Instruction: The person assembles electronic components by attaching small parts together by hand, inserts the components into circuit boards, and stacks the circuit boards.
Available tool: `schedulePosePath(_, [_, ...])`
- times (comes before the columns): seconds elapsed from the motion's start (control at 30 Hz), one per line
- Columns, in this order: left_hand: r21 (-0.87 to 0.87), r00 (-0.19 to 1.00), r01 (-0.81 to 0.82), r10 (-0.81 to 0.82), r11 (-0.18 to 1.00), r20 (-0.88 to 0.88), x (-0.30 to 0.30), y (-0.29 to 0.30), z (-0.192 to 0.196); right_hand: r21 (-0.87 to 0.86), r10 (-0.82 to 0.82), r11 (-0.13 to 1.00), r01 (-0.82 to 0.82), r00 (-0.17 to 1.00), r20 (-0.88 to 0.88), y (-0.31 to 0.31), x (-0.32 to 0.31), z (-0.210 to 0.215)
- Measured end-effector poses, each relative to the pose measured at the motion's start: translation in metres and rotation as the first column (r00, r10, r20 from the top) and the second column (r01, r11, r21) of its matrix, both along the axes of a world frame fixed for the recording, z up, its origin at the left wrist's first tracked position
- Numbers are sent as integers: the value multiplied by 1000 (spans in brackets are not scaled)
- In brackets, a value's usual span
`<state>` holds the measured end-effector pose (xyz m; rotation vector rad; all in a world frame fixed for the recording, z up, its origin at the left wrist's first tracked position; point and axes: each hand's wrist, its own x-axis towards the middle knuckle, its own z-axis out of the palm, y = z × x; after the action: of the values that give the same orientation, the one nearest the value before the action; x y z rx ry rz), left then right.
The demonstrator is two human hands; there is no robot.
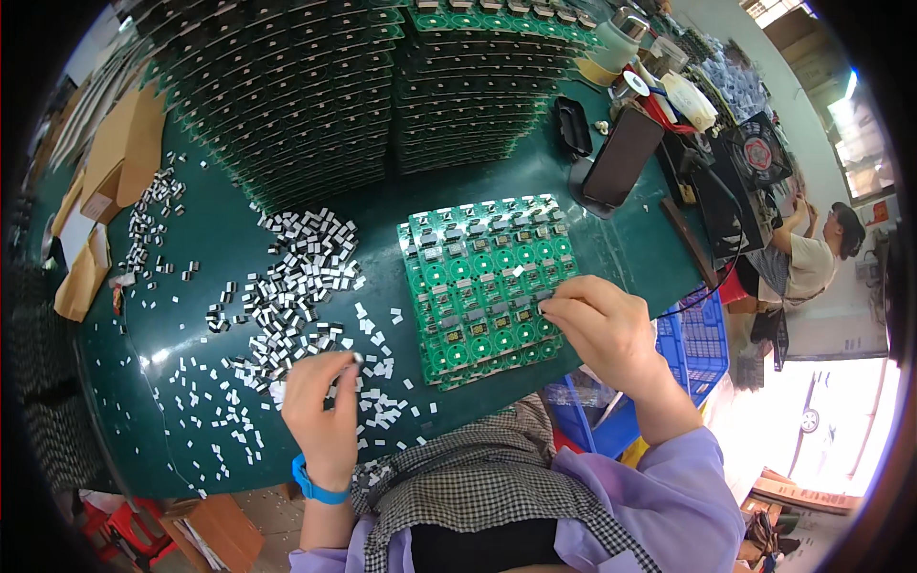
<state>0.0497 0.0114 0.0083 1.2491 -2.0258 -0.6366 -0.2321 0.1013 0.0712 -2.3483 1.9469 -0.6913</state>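
Note:
A green circuit board panel (487, 277) with rows of round outlines and small dark components lies on the table, stacked on at least one more panel. My right hand (607, 329) is over its right edge. Thumb and fingers there are pinched together at the board's surface, and what is between them is hidden. To the left, my left hand (323, 406) is closed in a pinch beside a heap of small black-and-white block components (310, 253). Something small and whitish shows at its fingertips, too small to name. Many small white pieces (382, 406) lie scattered around that hand.
Tall stacks of green circuit boards (277, 95) rise at the back. A phone (623, 158) leans on a stand at the right, near a black tray (573, 126) and a bottle (621, 38). Blue crates (693, 334) stand beyond the right edge. Another person (812, 248) sits farther right.

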Motion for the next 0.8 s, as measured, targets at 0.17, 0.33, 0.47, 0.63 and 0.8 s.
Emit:
schedulePosePath(0.17, [503,770,389,28,772,-638,-15,26,25,-10,48,999,-48,939,340,14,37,9])
schedulePosePath(0.33, [474,743,463,-37,749,-668,-24,39,21,-129,175,984,-123,804,569,10,80,-26])
schedulePosePath(0.47, [444,718,535,-110,719,-687,-21,44,15,-187,232,971,-149,779,583,18,85,-36])
schedulePosePath(0.63, [148,758,447,-286,882,-586,-25,48,17,-55,138,988,-145,660,738,24,86,-33])
schedulePosePath(0.8, [8,788,420,-361,907,-499,-25,47,19,-24,104,990,-137,622,776,27,86,-35])
